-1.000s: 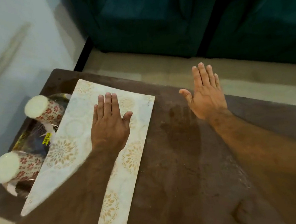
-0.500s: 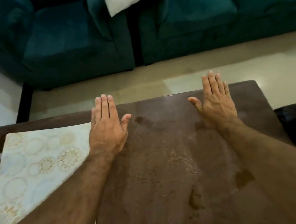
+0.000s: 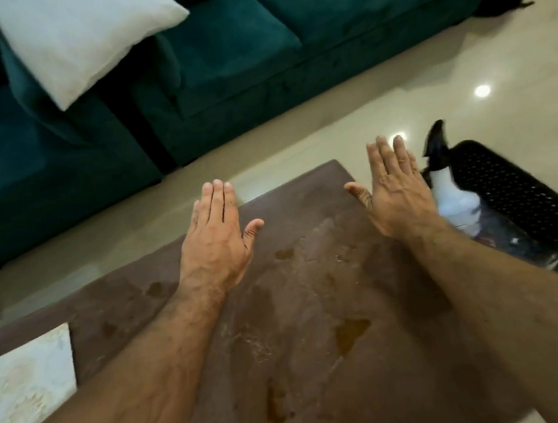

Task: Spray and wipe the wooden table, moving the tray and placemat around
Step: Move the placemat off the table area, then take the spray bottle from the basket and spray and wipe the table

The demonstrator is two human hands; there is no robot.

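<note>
Reaching toward the right edge of the dark brown wooden table (image 3: 308,311), both hands are held flat with straight fingers and nothing in either grip. The left hand (image 3: 216,238) hovers over or rests on the far part of the table; contact cannot be told. The right hand (image 3: 396,192) is raised past the table's right corner, fingers pressed together and thumb spread, near a white spray bottle with a black trigger head (image 3: 447,190), which stands in a black perforated plastic basket (image 3: 516,193) on the floor just beside the table.

Judged from this, the step in hand is the fetching of the spray bottle, or of a cloth, from the basket; no cloth can be made out. The next move calls for the right hand to be lowered to the bottle and closed round it, without the basket being tipped.

The cream placemat with a pale gold floral print (image 3: 23,379) lies at the near left of the table, partly out of view. No tray is seen. Wet patches and streaks are spread over the table's middle, so wiping appears unfinished. Beyond the table, glossy beige floor tiles (image 3: 395,88) are seen, with a teal velvet sofa (image 3: 219,52) carrying a white cushion (image 3: 80,36).
</note>
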